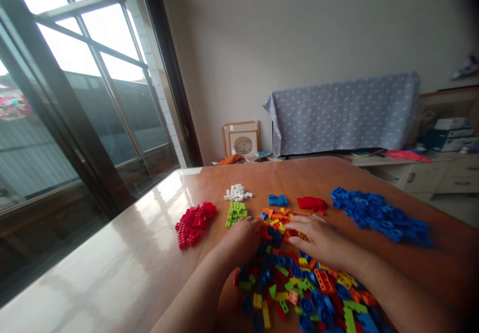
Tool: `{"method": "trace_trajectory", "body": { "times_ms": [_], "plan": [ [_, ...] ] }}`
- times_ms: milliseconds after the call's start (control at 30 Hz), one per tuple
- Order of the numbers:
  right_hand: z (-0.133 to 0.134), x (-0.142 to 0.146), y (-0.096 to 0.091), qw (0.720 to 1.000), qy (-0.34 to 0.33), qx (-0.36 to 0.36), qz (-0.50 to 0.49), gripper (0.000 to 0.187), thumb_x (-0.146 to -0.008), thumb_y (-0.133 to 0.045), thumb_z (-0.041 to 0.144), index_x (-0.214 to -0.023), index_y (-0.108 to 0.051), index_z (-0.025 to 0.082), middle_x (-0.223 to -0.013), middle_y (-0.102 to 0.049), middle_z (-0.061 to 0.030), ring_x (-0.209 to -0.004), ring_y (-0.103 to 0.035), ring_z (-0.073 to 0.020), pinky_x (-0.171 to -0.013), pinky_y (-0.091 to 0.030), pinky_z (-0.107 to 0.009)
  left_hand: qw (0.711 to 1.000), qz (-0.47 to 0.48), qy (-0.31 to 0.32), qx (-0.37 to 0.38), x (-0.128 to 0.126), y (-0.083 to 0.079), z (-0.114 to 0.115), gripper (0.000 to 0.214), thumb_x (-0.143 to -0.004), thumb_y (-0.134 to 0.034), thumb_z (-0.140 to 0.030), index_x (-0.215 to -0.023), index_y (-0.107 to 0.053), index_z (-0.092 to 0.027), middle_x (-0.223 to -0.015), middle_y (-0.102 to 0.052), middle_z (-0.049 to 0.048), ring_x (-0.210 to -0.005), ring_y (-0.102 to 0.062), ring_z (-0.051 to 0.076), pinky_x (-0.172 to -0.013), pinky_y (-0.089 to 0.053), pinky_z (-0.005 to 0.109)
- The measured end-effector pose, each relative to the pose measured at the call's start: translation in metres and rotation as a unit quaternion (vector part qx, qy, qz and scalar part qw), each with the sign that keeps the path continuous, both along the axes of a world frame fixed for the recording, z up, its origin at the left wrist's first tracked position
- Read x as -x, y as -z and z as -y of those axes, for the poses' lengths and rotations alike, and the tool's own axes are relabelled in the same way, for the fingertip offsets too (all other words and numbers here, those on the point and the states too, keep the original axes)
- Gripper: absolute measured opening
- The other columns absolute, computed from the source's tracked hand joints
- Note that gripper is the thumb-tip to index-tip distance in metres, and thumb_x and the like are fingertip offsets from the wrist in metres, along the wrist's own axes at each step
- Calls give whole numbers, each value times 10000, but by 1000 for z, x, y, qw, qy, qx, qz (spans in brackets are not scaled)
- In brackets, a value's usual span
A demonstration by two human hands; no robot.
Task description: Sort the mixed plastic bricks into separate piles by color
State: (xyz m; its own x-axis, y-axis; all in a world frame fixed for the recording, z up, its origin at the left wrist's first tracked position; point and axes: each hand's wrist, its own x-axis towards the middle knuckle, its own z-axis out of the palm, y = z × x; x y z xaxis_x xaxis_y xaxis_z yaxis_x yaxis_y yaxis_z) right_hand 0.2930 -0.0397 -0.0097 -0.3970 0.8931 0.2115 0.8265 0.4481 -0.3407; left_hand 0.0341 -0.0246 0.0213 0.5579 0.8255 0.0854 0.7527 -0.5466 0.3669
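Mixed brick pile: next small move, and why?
I'd probably have the left hand pick a loose green piece from the mixed pile and add it to the green group: that group lies right beside this hand, and green pieces lie scattered among other colours.

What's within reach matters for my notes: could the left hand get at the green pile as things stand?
Probably yes: the left hand is close to the green pile, with nothing visible between them.
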Motion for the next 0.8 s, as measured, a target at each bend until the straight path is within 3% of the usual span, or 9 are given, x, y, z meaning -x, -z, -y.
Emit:
{"method": "trace_trajectory", "body": {
  "times_ms": [100, 267, 500, 700, 800],
  "plan": [
    [4, 6, -11, 999, -25, -8, -19, 278, -887, -587, 335, -1106, -746, 271, -1212, -706, -71, -1114, -611, -269, -1016, -424, -426, 999, 24, 37, -18, -1, 0, 1, 277, -881, -482, -149, -1051, -690, -215, -1031, -684, 69, -959, -627, 202, -857, -486, 296],
    [10, 14, -22, 998, -49, -2, -48, 186, -847, -564, 202, -854, -747, 235, -894, -740, -35, -904, -629, -221, -855, -458, -336, 997, 46, 62, 3, -2, -4, 3, 208, -847, -494, -132, -933, -672, -198, -964, -671, 40, -864, -612, 162, -773, -476, 243],
    [12, 12, -27, 989, -25, 29, -141, 272, -854, -515, 200, -969, -758, 244, -929, -747, -27, -913, -647, -217, -831, -476, -314, 996, 70, 30, 42, -2, -5, 3, 271, -753, -532, -116, -971, -668, -203, -976, -687, 38, -867, -609, 179, -750, -480, 252],
    [10, 9, -24, 975, 19, 109, -193, 321, -868, -500, 272, -1073, -739, 212, -762, -726, -3, -699, -633, -180, -642, -467, -253, 991, 106, 40, 68, -1, -5, 4, 310, -727, -498, -84, -975, -651, -188, -934, -685, 28, -814, -602, 163, -714, -473, 249],
    [10, 6, -27, 974, 35, 108, -198, 325, -865, -493, 274, -1065, -735, 188, -771, -721, 0, -660, -610, -153, -600, -431, -231, 988, 119, 52, 78, 0, -5, 4, 290, -737, -500, -89, -964, -657, -178, -934, -690, 30, -808, -602, 159, -706, -466, 245]
  ]
}}
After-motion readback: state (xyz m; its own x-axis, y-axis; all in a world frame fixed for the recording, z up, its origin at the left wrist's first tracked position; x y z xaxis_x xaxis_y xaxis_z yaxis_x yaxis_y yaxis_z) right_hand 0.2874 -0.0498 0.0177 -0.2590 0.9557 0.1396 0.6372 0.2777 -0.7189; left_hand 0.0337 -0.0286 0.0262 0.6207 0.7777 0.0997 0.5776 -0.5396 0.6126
